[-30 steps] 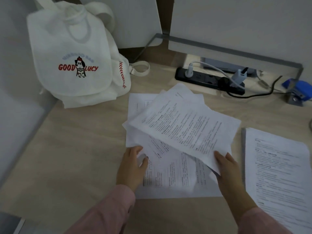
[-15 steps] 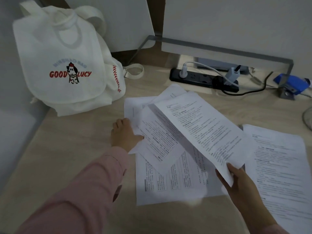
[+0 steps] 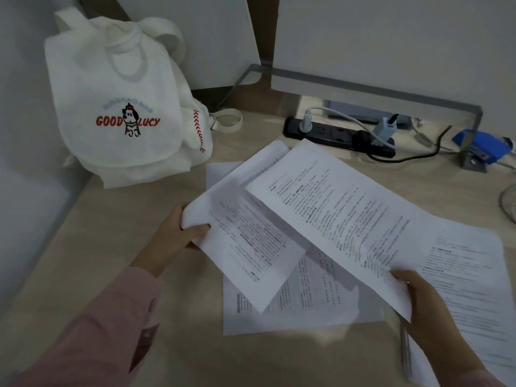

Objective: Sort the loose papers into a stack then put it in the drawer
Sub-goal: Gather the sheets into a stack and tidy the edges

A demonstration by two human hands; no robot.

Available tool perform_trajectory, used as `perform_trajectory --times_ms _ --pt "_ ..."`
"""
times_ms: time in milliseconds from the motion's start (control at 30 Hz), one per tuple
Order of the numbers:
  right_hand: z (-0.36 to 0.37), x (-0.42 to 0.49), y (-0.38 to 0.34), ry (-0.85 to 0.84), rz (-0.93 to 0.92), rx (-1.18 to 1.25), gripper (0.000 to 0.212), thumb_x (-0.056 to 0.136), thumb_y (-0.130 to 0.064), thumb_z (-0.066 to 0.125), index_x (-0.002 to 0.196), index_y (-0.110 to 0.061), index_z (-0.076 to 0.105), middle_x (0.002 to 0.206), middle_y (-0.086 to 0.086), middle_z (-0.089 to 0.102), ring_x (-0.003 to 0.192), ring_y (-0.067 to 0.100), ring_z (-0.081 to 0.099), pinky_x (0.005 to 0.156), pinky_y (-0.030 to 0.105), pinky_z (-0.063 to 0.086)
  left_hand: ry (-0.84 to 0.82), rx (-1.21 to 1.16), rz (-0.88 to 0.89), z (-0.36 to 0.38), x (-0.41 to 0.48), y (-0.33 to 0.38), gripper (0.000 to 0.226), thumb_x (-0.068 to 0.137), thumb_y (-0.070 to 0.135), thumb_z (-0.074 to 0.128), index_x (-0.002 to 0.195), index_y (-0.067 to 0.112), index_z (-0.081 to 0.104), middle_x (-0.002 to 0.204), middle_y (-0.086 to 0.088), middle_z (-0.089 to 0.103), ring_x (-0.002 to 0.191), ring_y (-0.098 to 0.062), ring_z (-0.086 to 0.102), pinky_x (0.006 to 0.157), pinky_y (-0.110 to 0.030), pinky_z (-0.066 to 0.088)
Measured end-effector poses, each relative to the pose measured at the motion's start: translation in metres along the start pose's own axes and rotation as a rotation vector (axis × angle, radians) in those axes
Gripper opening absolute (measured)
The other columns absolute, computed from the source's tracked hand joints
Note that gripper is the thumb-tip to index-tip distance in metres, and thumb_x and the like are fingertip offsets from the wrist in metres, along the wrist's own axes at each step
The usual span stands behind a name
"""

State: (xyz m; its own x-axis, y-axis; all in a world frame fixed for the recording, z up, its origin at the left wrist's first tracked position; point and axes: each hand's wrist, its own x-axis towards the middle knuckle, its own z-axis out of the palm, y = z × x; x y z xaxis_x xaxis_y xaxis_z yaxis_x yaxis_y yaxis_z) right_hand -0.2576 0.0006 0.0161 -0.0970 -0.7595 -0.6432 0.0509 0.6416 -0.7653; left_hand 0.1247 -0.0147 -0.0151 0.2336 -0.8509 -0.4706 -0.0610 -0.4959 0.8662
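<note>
Printed white papers lie spread over the middle of a light wooden desk (image 3: 117, 247). My left hand (image 3: 174, 236) grips the left edge of one sheet (image 3: 251, 241) and holds it lifted off the desk. My right hand (image 3: 418, 300) pinches the near corner of a second sheet (image 3: 335, 208), which slants above the others. Under both, another printed sheet (image 3: 301, 311) lies flat on the desk, and more sheets (image 3: 223, 171) poke out behind. A separate pile of papers (image 3: 469, 275) sits at the right. No drawer is in view.
A white cloth backpack (image 3: 122, 107) printed "GOOD LUCY" stands at the back left against the wall. A black power strip (image 3: 329, 134) with plugs and cables lies at the back under a grey metal frame. A blue object (image 3: 483, 145) sits at the far right.
My left hand has closed on the edge of a sheet and raised it off the desk. My right hand still holds its sheet, now slanted further right over the pile.
</note>
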Motion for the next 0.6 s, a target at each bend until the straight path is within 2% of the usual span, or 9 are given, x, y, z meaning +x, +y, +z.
perform_trajectory --times_ms 67,100,167,200,300,367,433,533,600 --pt "0.001 0.004 -0.006 0.042 -0.057 -0.038 0.012 0.08 -0.015 0.054 0.079 -0.01 0.065 0.056 -0.009 0.068 0.066 0.013 0.064 0.047 0.011 0.049 -0.078 0.08 -0.059 -0.016 -0.007 -0.002 0.045 0.082 0.011 0.066 0.116 0.022 0.038 0.104 0.008 0.052 0.088 -0.009 0.058 0.053 -0.017 0.055" --pt "0.0 0.008 -0.007 0.066 -0.059 -0.047 0.016 0.081 -0.013 0.052 0.083 -0.008 0.067 0.067 -0.006 0.071 0.074 0.017 0.063 0.055 0.014 0.052 -0.106 0.108 -0.095 -0.023 -0.009 -0.005 0.046 0.082 0.012 0.067 0.116 0.021 0.038 0.103 0.009 0.052 0.088 -0.008 0.058 0.053 -0.015 0.054" --pt "0.002 0.013 -0.007 0.047 -0.023 -0.111 0.025 0.087 -0.009 0.048 0.103 0.0 0.065 0.089 0.007 0.072 0.085 0.027 0.064 0.071 0.032 0.053 -0.134 0.092 -0.174 -0.032 -0.014 -0.01 0.049 0.079 0.014 0.071 0.117 0.016 0.042 0.106 0.004 0.057 0.086 -0.01 0.062 0.054 -0.014 0.054" --pt "0.004 0.014 -0.008 0.027 0.011 -0.163 0.027 0.087 -0.01 0.048 0.108 -0.001 0.063 0.094 0.011 0.071 0.086 0.031 0.065 0.073 0.037 0.052 -0.131 0.059 -0.195 -0.034 -0.016 -0.013 0.048 0.077 0.016 0.073 0.117 0.013 0.046 0.106 0.002 0.063 0.085 -0.011 0.066 0.057 -0.015 0.054" --pt "0.016 0.02 -0.005 -0.049 0.089 -0.283 0.02 0.087 -0.01 0.051 0.101 -0.004 0.064 0.083 0.014 0.074 0.07 0.03 0.07 0.058 0.032 0.057 -0.032 -0.035 -0.202 -0.03 -0.025 -0.027 0.037 0.082 0.016 0.069 0.114 0.015 0.051 0.099 0.006 0.069 0.081 -0.007 0.067 0.059 -0.019 0.054" --pt "0.029 0.025 0.001 -0.068 0.115 -0.346 0.023 0.088 -0.008 0.051 0.105 0.002 0.062 0.093 0.022 0.071 0.08 0.038 0.068 0.072 0.044 0.057 0.05 -0.065 -0.225 -0.022 -0.03 -0.036 0.036 0.086 0.018 0.063 0.117 0.015 0.047 0.103 0.004 0.062 0.085 -0.009 0.061 0.062 -0.023 0.049" --pt "0.045 0.026 0.011 -0.105 0.149 -0.382 0.025 0.089 -0.007 0.051 0.109 0.004 0.06 0.101 0.025 0.068 0.089 0.041 0.065 0.087 0.055 0.051 0.101 -0.125 -0.24 -0.013 -0.035 -0.042 0.029 0.09 0.022 0.058 0.116 0.017 0.047 0.098 0.007 0.059 0.085 -0.009 0.059 0.064 -0.025 0.046" --pt "0.062 0.023 0.026 -0.168 0.156 -0.466 0.017 0.091 -0.009 0.051 0.102 -0.006 0.063 0.101 0.017 0.069 0.091 0.035 0.066 0.089 0.053 0.05 0.118 -0.168 -0.253 -0.004 -0.039 -0.047 0.026 0.091 0.025 0.055 0.115 0.015 0.052 0.104 0.002 0.063 0.089 -0.014 0.062 0.068 -0.026 0.049" --pt "0.069 0.021 0.034 -0.212 0.147 -0.55 0.016 0.089 -0.008 0.053 0.101 -0.011 0.062 0.102 0.012 0.068 0.092 0.029 0.065 0.086 0.047 0.052 0.098 -0.11 -0.241 -0.001 -0.041 -0.047 0.028 0.09 0.021 0.056 0.117 0.017 0.052 0.111 0.0 0.063 0.096 -0.018 0.062 0.079 -0.032 0.051"
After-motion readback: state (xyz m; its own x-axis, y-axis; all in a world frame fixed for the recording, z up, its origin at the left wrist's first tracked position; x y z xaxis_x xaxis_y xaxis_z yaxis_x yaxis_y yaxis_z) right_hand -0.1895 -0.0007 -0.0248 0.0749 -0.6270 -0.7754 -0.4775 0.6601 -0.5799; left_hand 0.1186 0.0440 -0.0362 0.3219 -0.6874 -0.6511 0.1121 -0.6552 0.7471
